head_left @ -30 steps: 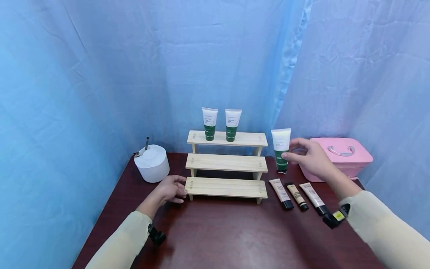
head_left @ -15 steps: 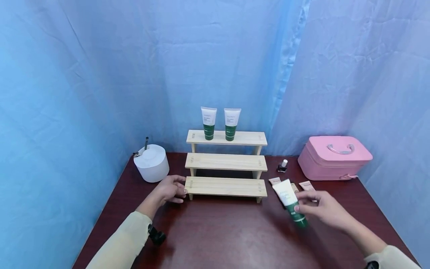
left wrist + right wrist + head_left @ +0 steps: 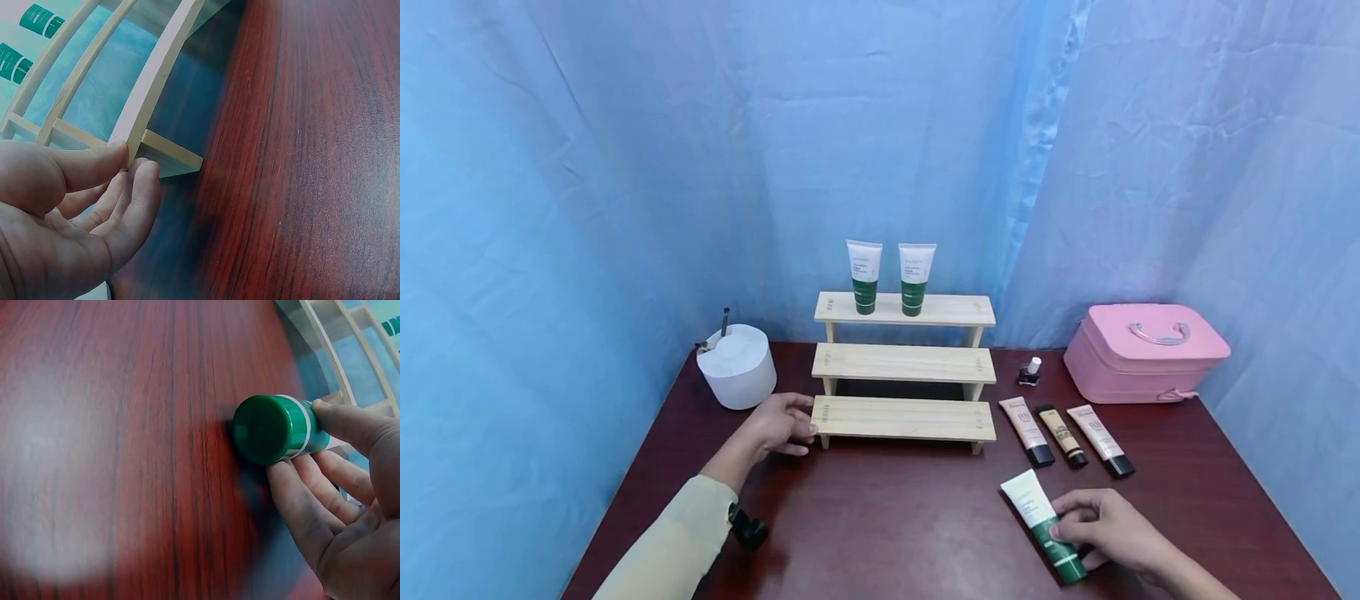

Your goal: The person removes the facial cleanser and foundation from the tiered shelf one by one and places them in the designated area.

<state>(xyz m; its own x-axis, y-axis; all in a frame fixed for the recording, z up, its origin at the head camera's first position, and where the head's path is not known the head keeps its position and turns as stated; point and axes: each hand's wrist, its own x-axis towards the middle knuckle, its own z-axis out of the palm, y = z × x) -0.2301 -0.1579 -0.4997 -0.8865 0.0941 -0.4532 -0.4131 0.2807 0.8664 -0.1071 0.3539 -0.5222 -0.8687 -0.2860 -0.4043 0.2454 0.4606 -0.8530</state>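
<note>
Tube (image 3: 1037, 518) (green-capped) sits pinched in the right hand (image 3: 1111, 531).

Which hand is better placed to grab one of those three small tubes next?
Probably the right hand: it's nearer the small tubes, though it must first release the held tube. The left hand holds the wooden rack.

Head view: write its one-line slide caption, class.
Right hand grips a white-and-green plastic tube; left hand pinches a three-tier pale wooden stand.
</note>
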